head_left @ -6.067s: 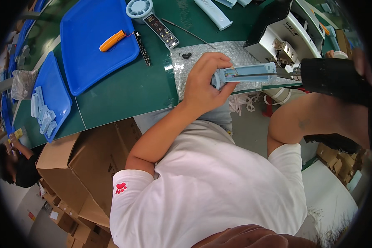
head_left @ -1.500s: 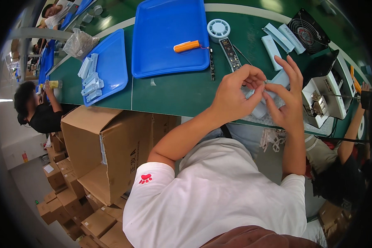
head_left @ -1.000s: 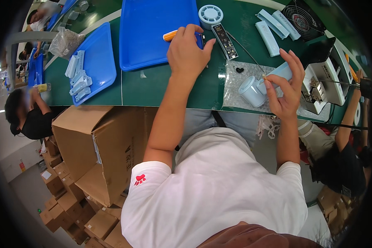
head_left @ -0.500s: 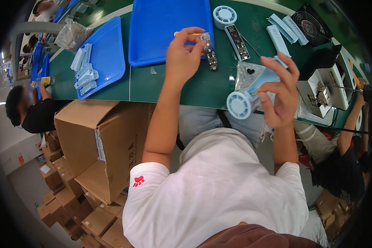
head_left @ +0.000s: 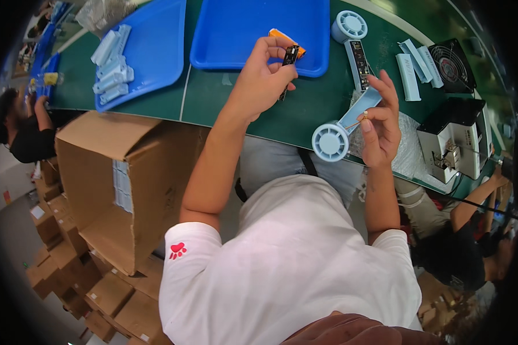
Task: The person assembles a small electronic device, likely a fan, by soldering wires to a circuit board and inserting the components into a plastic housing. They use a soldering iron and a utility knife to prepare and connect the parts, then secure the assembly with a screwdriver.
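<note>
Left hand point(head_left: 265, 80) pinches the slim black circuit board point(head_left: 289, 57), thumb against fingers, over the near edge of the large blue tray point(head_left: 236, 34). Orange battery point(head_left: 277, 34) sits right behind those fingers by the tray's near right corner; can't tell if it's gripped too. Right hand point(head_left: 384, 123) holds the light blue fan housing point(head_left: 331, 142), round head over the near edge of the bench point(head_left: 207, 95), with a thin wire point(head_left: 355, 122) pinched at thumb and forefinger.

Handling, my guess: board light, stiff, fragile; take it by the long edges. Battery heavier for its size, smooth; hold the body. Housing light, stiff, a bit slick; grip the handle. Wire soft, don't tug.

Count: boards 2, the second board point(head_left: 358, 66) in the handle of the second fan unit point(head_left: 351, 26), toward the bench's far edge. Battery 1. Fan bodies 2. Loose covers point(head_left: 408, 77) 3. Trays 2; parts on the smaller tray point(head_left: 155, 34) overlap, no sure count.
</note>
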`<action>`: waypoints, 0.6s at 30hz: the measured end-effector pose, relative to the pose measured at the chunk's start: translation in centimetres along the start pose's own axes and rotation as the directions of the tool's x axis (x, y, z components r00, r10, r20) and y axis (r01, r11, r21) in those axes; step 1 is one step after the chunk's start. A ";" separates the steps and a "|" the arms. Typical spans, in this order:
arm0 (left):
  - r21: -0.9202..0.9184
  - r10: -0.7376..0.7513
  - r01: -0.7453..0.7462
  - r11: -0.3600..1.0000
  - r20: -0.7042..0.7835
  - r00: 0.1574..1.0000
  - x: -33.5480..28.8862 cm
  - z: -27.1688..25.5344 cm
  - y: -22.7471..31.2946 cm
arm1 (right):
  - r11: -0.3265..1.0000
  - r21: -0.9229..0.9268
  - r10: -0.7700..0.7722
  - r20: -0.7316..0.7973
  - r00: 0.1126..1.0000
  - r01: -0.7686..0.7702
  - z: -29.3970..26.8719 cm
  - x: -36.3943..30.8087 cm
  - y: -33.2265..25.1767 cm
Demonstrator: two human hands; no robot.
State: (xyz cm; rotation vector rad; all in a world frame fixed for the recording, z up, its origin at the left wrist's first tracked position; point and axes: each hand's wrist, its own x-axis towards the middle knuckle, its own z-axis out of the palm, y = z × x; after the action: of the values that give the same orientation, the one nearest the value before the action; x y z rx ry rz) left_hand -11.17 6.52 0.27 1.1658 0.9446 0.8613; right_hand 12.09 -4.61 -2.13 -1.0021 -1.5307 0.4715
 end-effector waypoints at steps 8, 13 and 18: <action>0.003 0.040 -0.040 0.999 -0.043 0.998 -0.1 -0.9 -0.3 | 0.876 -0.475 -0.102 -0.013 0.995 0.084 0.4 0.2 -1.3; -0.147 0.052 -0.065 0.987 -0.090 0.995 -0.3 -2.5 0.0 | 0.820 -0.559 -0.107 0.064 0.992 0.124 1.5 1.5 -1.8; -0.165 0.084 -0.105 0.981 -0.127 0.988 -0.6 -2.4 -0.9 | 0.927 -0.370 -0.009 0.153 0.988 0.066 2.7 3.3 -1.8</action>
State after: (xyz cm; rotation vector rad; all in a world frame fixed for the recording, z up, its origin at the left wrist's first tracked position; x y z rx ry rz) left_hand -13.54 6.59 -0.83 1.0259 0.8979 1.0775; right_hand 9.13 -2.28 0.60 -1.2496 -1.8152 0.2321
